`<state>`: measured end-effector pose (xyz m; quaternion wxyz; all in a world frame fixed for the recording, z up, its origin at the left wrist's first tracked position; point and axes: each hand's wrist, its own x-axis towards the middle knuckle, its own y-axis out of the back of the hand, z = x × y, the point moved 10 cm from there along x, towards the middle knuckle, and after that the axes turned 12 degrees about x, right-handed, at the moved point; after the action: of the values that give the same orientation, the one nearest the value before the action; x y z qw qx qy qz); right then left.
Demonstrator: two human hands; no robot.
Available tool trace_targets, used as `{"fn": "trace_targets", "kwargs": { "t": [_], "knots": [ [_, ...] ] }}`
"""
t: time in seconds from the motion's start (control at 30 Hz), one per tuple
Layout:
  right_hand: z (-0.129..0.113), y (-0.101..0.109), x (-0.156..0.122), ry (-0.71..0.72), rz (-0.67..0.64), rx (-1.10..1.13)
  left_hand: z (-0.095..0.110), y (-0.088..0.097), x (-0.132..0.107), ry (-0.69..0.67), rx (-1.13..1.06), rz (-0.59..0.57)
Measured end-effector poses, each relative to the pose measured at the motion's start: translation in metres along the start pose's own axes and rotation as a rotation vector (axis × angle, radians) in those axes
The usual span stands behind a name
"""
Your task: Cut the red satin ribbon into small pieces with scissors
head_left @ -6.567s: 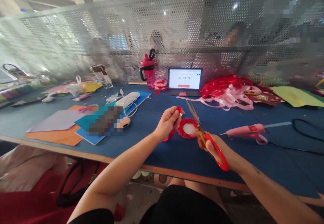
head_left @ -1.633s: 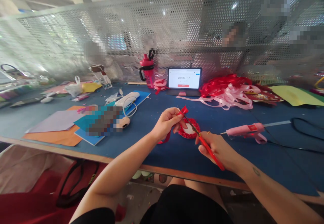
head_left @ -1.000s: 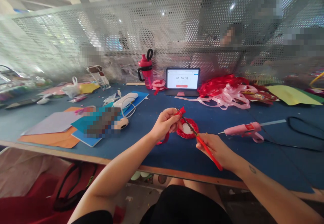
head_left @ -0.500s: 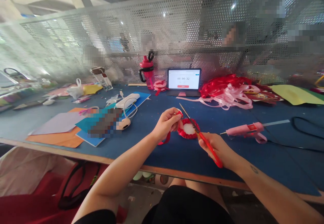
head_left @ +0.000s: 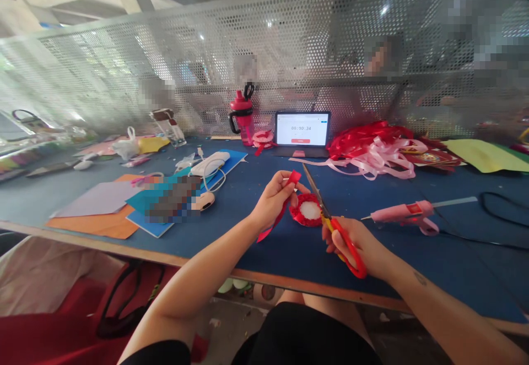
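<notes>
Between the thumb and fingers of my left hand (head_left: 275, 197) is a red ribbon (head_left: 294, 178); its short end sticks up past the fingertips and a longer tail hangs below the palm. My right hand (head_left: 351, 241) grips scissors (head_left: 346, 244) with red and yellow handles, blades pointing up and slightly left. The scissor tips are just right of the ribbon, apart from it. On the table between my hands lies a round red ribbon rosette (head_left: 308, 210) with a white centre, partly behind the left fingers and the scissors.
A pink glue gun (head_left: 407, 213) with its cable lies at right. Behind are a tablet (head_left: 302, 129) showing a timer, a pile of red and pink ribbons (head_left: 378, 145), and a pink bottle (head_left: 241, 120). Folders (head_left: 155, 227) and a white power strip (head_left: 212, 164) lie at left.
More of the red ribbon's end now shows above my left fingers, and its tail hangs straighter. The scissors have turned and their yellow handle part shows. The tablet's timer has advanced.
</notes>
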<state>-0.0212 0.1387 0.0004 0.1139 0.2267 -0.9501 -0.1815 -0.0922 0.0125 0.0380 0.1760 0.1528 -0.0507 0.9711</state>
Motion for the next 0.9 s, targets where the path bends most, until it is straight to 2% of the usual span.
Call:
{"fn": "trace_targets", "kwargs": {
  "t": [0.33,0.6,0.9],
  "knots": [
    [-0.016,0.006,-0.005,0.162,0.029,-0.185,0.005,0.006,-0.002,0.018,0.018,0.055],
    [-0.01,0.009,0.0,0.053,0.079,-0.268,0.008,0.006,-0.004,0.017,0.032,0.062],
    [-0.009,0.006,0.003,-0.056,0.036,-0.363,0.005,-0.004,-0.005,0.037,0.011,-0.005]
  ]
}}
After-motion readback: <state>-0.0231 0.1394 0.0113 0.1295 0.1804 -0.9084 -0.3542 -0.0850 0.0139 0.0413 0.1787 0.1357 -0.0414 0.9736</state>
